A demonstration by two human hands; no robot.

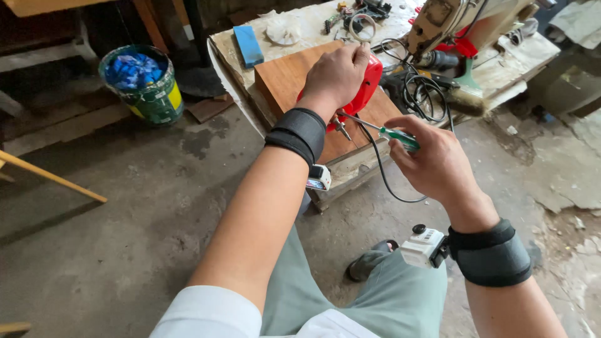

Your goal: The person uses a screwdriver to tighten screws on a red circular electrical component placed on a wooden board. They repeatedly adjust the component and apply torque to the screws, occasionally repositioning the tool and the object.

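My left hand (337,75) grips a red power tool (366,87) and holds it over a brown wooden board (285,78) on the workbench. My right hand (432,159) holds a screwdriver with a green handle (400,138); its metal shaft points left toward the underside of the red tool. A black cord (382,172) hangs from the tool down past the bench edge. Both wrists carry black bands with small white devices.
A worn workbench (307,28) bears a blue block (248,45), a white disc, cables, a brush and a larger beige machine (463,22). A green bucket (144,84) with blue contents stands on the concrete floor at left. Wooden slats lie far left.
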